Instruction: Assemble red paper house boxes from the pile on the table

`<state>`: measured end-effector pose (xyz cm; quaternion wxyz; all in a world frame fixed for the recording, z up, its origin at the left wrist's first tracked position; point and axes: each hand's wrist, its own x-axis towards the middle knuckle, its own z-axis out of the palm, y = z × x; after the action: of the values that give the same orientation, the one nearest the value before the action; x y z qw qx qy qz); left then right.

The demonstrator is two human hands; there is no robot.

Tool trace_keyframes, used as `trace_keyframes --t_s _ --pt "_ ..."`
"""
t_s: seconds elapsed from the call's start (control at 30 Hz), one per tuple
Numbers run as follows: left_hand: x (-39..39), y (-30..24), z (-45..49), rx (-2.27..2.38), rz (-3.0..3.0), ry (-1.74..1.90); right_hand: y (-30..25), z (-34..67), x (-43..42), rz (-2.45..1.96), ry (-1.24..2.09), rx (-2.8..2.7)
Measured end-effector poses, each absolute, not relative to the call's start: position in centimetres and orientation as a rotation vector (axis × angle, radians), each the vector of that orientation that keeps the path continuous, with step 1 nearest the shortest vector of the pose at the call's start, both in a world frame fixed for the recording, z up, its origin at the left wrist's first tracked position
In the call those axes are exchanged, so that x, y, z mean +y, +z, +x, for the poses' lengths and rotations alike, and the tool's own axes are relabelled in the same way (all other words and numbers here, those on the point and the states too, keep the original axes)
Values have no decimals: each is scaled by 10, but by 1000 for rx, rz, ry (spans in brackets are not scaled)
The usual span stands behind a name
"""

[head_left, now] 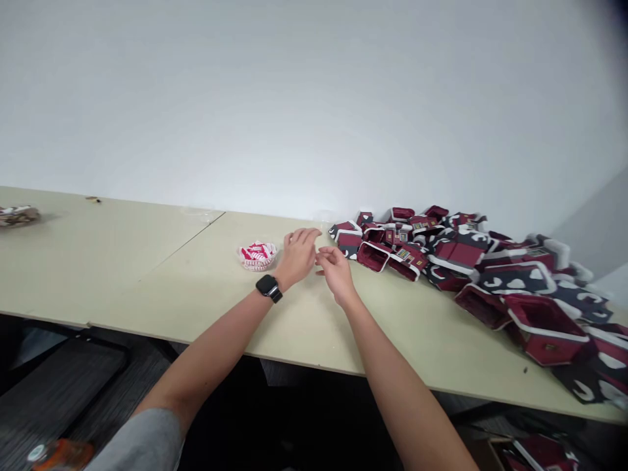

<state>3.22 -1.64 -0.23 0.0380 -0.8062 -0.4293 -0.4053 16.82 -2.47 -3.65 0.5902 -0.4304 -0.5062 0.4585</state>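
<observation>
Over the table, my left hand [297, 258], with a black watch on its wrist, is turned back-up with its fingers curled toward the right. My right hand [337, 273] faces it closely, thumb and fingertips brought together in a pinch. Whatever small thing is between the hands is hidden or too small to name. Just left of my left hand sits a clear plastic bowl [257, 265] holding small red and white pieces [260, 250]. To the right of my right hand begins a pile of maroon, house-like boxes [375, 255] with dark roofs and white trim.
The pile runs along the right of the pale table [196, 288], with larger open boxes [544, 327] nearer me. Brown items [18, 216] lie at the far left. A wall stands behind. Below are a dark chair [73, 373] and an orange bottle [61, 454].
</observation>
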Motion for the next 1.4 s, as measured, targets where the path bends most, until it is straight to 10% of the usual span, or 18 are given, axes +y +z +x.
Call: trace_keyframes --t_s 0.47,1.4 --pt "-1 -17 4 -1639 -2696 -1750 -33 177 -31 -1050 509 -1478" --pt "4 -25 13 -1723 -2389 -1704 -36 172 -23 -1201 460 -1678"
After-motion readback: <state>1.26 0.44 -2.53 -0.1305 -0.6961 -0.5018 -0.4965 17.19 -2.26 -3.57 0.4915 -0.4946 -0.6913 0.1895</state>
